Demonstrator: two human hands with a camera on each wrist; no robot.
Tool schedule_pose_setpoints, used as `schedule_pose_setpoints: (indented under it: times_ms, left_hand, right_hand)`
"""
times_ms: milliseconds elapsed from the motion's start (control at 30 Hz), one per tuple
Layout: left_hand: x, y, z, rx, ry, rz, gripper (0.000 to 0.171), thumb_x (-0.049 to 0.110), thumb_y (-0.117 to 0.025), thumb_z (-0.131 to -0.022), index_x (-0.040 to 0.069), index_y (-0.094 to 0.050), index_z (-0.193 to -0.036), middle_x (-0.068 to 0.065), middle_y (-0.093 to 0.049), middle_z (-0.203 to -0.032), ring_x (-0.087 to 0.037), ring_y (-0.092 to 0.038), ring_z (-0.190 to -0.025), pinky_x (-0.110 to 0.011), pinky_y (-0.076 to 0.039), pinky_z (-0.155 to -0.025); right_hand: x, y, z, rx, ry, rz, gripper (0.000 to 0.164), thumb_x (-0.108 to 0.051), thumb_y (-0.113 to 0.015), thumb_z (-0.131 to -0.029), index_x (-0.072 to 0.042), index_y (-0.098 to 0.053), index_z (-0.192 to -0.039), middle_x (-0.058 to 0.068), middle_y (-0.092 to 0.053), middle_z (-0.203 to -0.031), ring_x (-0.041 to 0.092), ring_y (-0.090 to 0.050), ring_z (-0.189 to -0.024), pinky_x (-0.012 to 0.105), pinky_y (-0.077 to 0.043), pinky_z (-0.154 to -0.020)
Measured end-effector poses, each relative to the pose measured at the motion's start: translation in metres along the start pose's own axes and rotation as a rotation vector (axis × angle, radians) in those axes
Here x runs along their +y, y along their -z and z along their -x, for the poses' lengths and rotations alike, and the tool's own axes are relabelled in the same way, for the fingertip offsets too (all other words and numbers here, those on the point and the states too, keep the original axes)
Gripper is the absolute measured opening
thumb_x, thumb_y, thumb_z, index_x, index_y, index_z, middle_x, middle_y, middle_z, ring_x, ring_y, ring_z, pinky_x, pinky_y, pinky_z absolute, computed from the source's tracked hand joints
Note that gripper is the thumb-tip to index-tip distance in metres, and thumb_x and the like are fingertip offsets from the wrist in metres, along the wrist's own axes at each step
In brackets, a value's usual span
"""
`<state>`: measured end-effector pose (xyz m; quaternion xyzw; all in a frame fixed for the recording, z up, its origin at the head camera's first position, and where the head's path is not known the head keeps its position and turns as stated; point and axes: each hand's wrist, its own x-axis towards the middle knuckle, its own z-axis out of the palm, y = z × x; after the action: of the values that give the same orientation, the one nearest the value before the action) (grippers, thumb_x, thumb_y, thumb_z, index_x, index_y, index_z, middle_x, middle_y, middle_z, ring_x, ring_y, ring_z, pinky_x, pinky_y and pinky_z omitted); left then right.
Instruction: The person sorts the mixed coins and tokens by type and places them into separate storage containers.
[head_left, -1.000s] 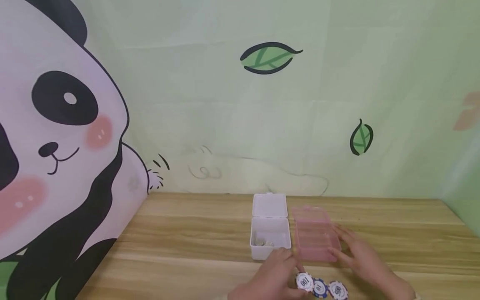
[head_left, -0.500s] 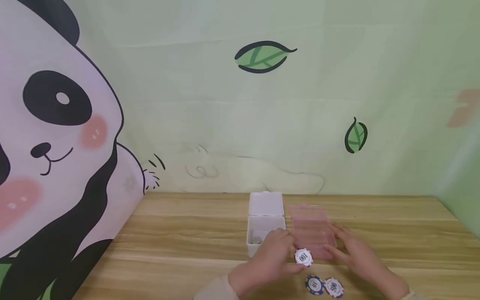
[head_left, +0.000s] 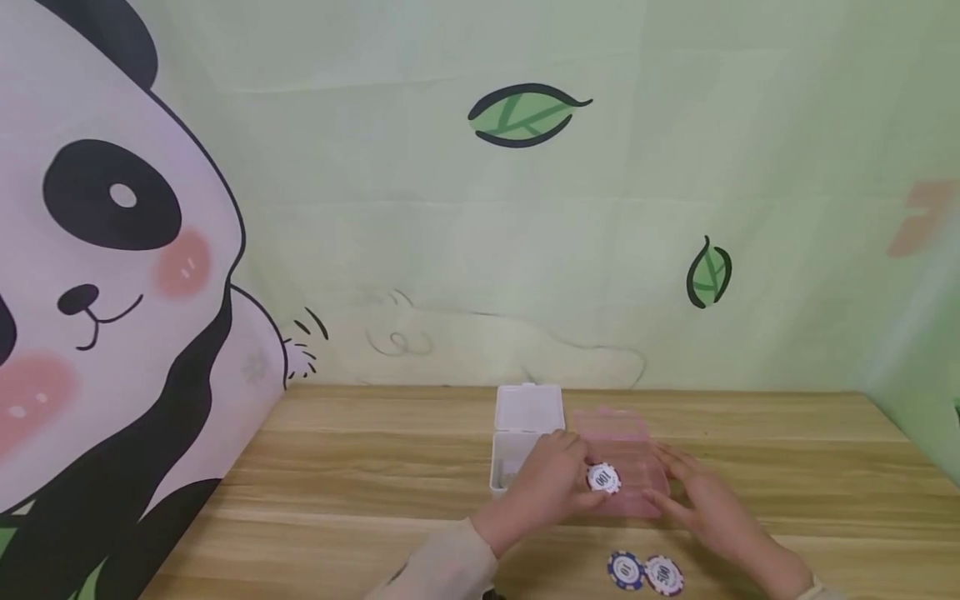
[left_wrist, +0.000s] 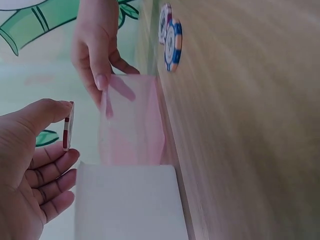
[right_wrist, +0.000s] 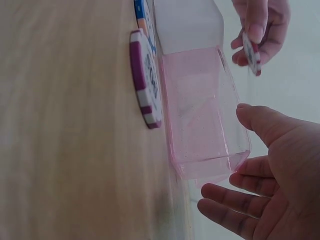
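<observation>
My left hand (head_left: 551, 475) pinches a white-and-red poker chip (head_left: 603, 478) marked 100 between thumb and fingers, above the pink see-through box (head_left: 637, 506). In the left wrist view the chip (left_wrist: 68, 126) is seen edge-on. The right hand (head_left: 708, 504) touches that box's right side with thumb and fingers spread and fairly straight, as the right wrist view shows. Just left of the pink box stands a white lidded box (head_left: 528, 408), lid raised, its inside partly hidden by the left hand.
A blue chip (head_left: 626, 570) marked 10 and a purple-edged chip (head_left: 664, 575) marked 500 lie side by side on the wooden table (head_left: 375, 483), in front of the boxes. Behind hangs a green printed cloth (head_left: 390, 167) with a panda and leaves.
The left hand has lifted the 100 chip from beside the other two chips and carried it forward, over the pink box. The right hand stays at the box's side.
</observation>
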<state>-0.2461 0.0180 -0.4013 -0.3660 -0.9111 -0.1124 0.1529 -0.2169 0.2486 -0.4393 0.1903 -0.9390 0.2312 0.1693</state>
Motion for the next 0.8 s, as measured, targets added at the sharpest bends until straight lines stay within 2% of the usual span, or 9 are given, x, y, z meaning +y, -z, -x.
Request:
schedule_pose_setpoints:
  times_ms: [300, 533, 700, 800]
  left_hand:
    - [-0.004, -0.011, -0.016, -0.045, 0.032, -0.023, 0.033, 0.044, -0.071, -0.083, 0.014, -0.063, -0.094, 0.006, -0.063, -0.093, -0.008, -0.053, -0.088, -0.018, -0.041, -0.078]
    - [-0.006, -0.018, -0.021, -0.06, 0.043, -0.059, 0.033, 0.045, -0.071, -0.083, 0.016, -0.063, -0.096, 0.007, -0.063, -0.094, -0.009, -0.052, -0.091, -0.019, -0.041, -0.079]
    - [-0.006, -0.022, -0.027, -0.059, 0.049, -0.072, 0.031, 0.044, -0.07, -0.084, 0.017, -0.063, -0.096, 0.007, -0.063, -0.098, -0.009, -0.053, -0.098, -0.02, -0.042, -0.086]
    - [-0.006, -0.025, -0.03, -0.042, 0.031, -0.104, 0.031, 0.044, -0.071, -0.083, 0.017, -0.063, -0.093, 0.007, -0.062, -0.096, -0.01, -0.053, -0.098, -0.021, -0.042, -0.084]
  right_hand:
    - [-0.001, -0.001, 0.0, -0.031, -0.038, 0.002, 0.065, -0.033, -0.067, -0.088, 0.005, -0.046, -0.137, 0.028, -0.049, -0.138, 0.05, -0.05, -0.122, 0.063, -0.041, -0.1]
    - [-0.002, 0.001, 0.001, -0.037, -0.043, 0.009, 0.065, -0.033, -0.067, -0.088, 0.004, -0.046, -0.137, 0.028, -0.049, -0.138, 0.049, -0.051, -0.121, 0.062, -0.042, -0.1]
    - [-0.001, 0.0, 0.001, -0.034, -0.036, -0.004, 0.065, -0.033, -0.067, -0.088, 0.004, -0.046, -0.137, 0.028, -0.049, -0.139, 0.049, -0.053, -0.119, 0.062, -0.043, -0.098]
    - [-0.001, -0.001, 0.001, -0.026, -0.031, -0.007, 0.064, -0.032, -0.068, -0.088, 0.005, -0.047, -0.136, 0.028, -0.05, -0.138, 0.047, -0.057, -0.114, 0.061, -0.046, -0.096]
